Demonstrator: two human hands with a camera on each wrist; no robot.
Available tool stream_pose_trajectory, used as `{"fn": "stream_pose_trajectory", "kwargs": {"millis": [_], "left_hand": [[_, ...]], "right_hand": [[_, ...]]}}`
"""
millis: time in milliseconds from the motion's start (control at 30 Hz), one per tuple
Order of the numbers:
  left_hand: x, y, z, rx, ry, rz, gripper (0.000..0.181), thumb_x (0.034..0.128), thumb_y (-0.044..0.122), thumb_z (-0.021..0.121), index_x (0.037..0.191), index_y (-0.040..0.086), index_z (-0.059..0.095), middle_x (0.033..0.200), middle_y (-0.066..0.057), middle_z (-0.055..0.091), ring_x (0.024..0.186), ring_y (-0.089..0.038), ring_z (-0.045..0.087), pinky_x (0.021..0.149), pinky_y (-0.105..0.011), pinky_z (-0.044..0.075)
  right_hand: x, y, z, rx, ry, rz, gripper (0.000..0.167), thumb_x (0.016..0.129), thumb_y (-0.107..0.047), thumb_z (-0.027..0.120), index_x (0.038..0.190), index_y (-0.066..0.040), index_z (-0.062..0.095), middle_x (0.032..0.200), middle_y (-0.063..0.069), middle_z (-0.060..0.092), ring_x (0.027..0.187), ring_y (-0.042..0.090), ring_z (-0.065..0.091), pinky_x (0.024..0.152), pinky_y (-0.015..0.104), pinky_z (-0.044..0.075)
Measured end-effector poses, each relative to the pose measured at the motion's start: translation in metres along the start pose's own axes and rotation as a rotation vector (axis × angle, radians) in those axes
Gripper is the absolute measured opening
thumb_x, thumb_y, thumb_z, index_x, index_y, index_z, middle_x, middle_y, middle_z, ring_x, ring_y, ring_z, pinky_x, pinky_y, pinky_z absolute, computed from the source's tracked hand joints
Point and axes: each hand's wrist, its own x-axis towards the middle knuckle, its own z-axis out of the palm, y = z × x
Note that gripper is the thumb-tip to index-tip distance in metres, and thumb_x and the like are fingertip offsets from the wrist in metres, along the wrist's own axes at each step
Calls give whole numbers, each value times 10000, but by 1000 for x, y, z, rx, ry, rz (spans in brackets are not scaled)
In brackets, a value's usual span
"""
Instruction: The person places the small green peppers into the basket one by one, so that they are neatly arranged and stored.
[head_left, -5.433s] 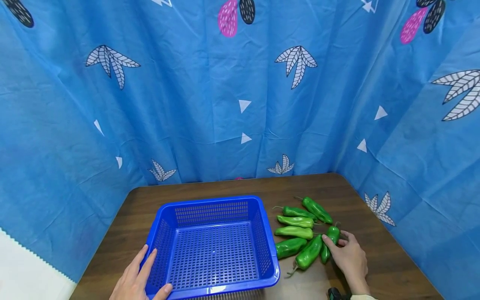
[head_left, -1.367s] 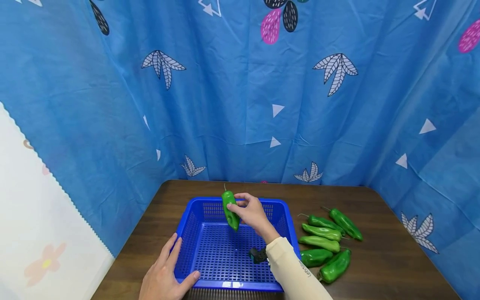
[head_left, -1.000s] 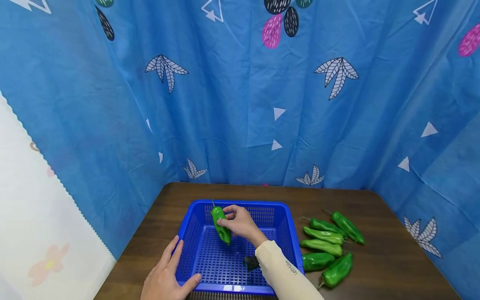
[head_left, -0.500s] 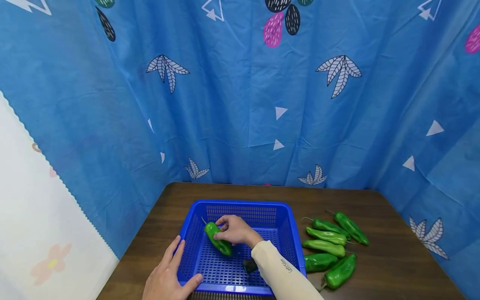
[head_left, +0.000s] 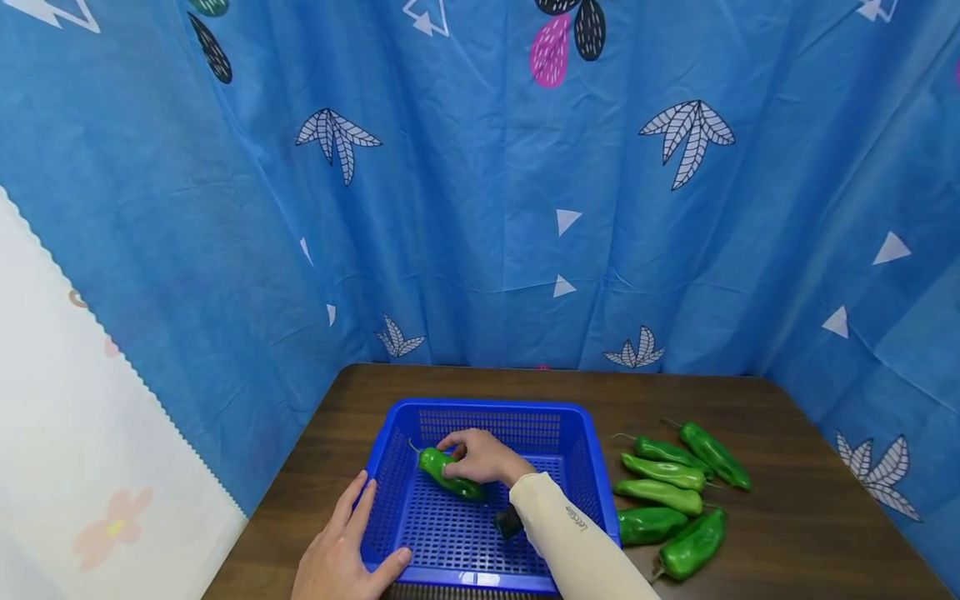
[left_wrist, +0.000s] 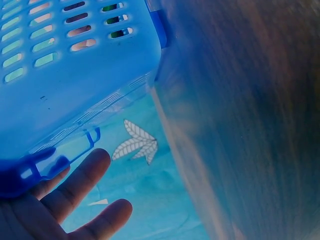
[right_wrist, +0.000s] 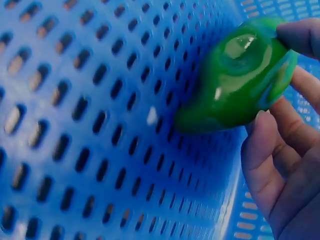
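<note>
Inside the blue basket [head_left: 480,577], toward its left side, my right hand [head_left: 483,457] pinches a dark green pepper [head_left: 457,483] between thumb and fingers. Seen from the right wrist, the pepper [right_wrist: 235,75] lies low by the perforated basket floor [right_wrist: 100,120], with the fingertips and thumb of the hand [right_wrist: 290,165] on its stem half. My left hand [head_left: 341,542] rests on the basket's left front corner, fingers spread and fairly straight. In the left wrist view this hand [left_wrist: 65,205] touches the basket's rim, beside the slotted wall [left_wrist: 90,85].
Several green peppers lie on the wooden table [head_left: 795,517] right of the basket, among them a light green one [head_left: 660,495] and a dark one [head_left: 693,546] near the front. A blue patterned curtain [head_left: 465,208] hangs behind the table, with a pale cloth [head_left: 75,417] at the left.
The right hand took a pepper from the group at the right, carried it left over the basket and lowered it inside. The pepper has turned flatter. The left hand stays at the rim.
</note>
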Motion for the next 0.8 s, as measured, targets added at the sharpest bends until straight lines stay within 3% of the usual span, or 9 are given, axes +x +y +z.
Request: {"fn": "stream_pose_trajectory", "kwargs": {"millis": [200,500,800], "left_hand": [[3,2,-2,-5,-36,-28,1001,757,740,689,1505,112,466,1578,-54,394,1129,-381,664,740,-577,555],[4,6,-7,-6,-112,-77,1018,777,768,643,1528,114,431,1596,-60,357,1172,-398,638,762,-585,551],[5,4,-7,-12,-113,-70,1017,777,766,645,1526,111,434,1592,-60,360,1173,-402,637,766,-590,551]], "right_hand": [[1,4,-6,-66,35,15,397,851,-260,755,1245,-248,707,1121,35,727,1040,186,668,887,384,547],[0,4,-8,-121,95,-11,483,798,-246,848,1252,-187,692,1094,6,755,1029,178,699,948,428,532],[-4,4,-8,-147,112,-2,499,768,-254,879,1227,-172,703,1062,-32,754,1024,181,692,951,444,527]]}}
